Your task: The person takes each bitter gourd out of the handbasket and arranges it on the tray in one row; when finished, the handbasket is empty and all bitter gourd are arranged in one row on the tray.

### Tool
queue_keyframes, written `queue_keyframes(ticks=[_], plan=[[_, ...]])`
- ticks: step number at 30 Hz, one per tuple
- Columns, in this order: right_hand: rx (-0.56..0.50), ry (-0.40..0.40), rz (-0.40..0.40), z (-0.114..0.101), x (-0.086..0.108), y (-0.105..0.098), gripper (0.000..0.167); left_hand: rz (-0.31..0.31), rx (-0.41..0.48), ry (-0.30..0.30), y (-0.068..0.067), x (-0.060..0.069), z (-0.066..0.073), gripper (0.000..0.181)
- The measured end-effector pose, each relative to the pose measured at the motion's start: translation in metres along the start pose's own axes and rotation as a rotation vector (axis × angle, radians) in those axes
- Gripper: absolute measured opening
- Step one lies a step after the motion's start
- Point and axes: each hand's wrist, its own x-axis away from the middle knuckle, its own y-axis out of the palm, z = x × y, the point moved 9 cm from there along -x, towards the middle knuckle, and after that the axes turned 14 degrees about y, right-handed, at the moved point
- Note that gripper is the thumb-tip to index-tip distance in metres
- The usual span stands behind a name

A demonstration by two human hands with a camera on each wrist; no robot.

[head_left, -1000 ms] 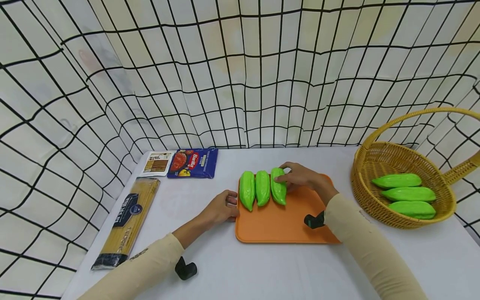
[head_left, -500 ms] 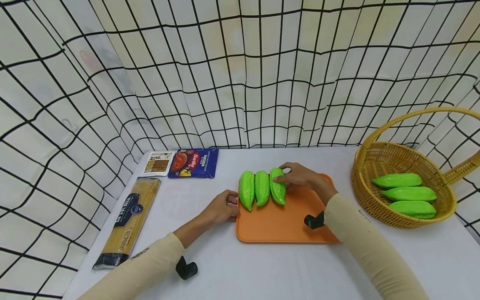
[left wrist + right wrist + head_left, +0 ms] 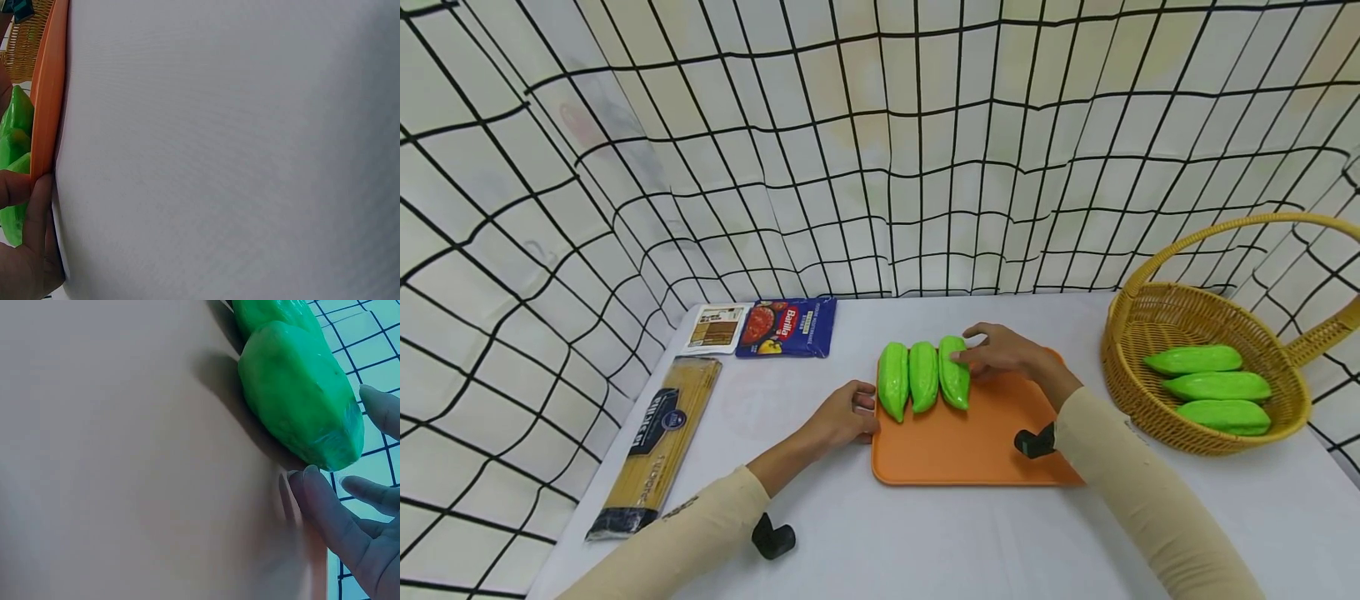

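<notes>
Three green, ridged, pointed vegetables [image 3: 892, 379] lie side by side at the upper left of an orange tray [image 3: 962, 458]. My left hand [image 3: 842, 417] grips the tray's left edge; in the left wrist view, thumb and fingers of that hand [image 3: 32, 244] pinch the rim [image 3: 49, 106]. My right hand [image 3: 1003, 352] is at the right side of the rightmost vegetable [image 3: 954, 379]. In the right wrist view its fingers [image 3: 334, 509] are spread, one fingertip at the lower end of the vegetable [image 3: 297, 394], the thumb apart from it.
A wicker basket [image 3: 1120, 367] with a tall handle holds three more green vegetables [image 3: 1217, 387] at the right. To the left lie a spaghetti pack [image 3: 662, 442], a blue pouch [image 3: 786, 327] and a white packet [image 3: 715, 327]. Black netting over white cloth rises behind the table.
The middle and rightmost vegetables have shifted slightly left, closer to the leftmost one. My right forearm has moved a little to the right. The left hand stays at the tray's edge.
</notes>
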Motion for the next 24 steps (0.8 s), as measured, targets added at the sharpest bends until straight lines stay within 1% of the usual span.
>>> queue_keyframes(ticks=[5, 11, 19, 24], plan=[[-0.009, 0.002, 0.023, 0.001, 0.002, -0.007, 0.078, 0.0, -0.005, -0.007, -0.001, -0.001, -0.001, 0.065], [-0.018, -0.003, 0.036, 0.002, 0.01, -0.017, 0.075, 0.002, 0.0, -0.013, -0.001, 0.0, -0.001, 0.065], [-0.002, -0.033, 0.062, 0.007, 0.027, -0.037, 0.078, -0.005, -0.004, -0.01, -0.001, -0.002, -0.003, 0.064], [0.019, -0.034, 0.086, 0.012, 0.043, -0.052, 0.075, -0.008, -0.007, -0.014, -0.001, -0.002, -0.003, 0.064]])
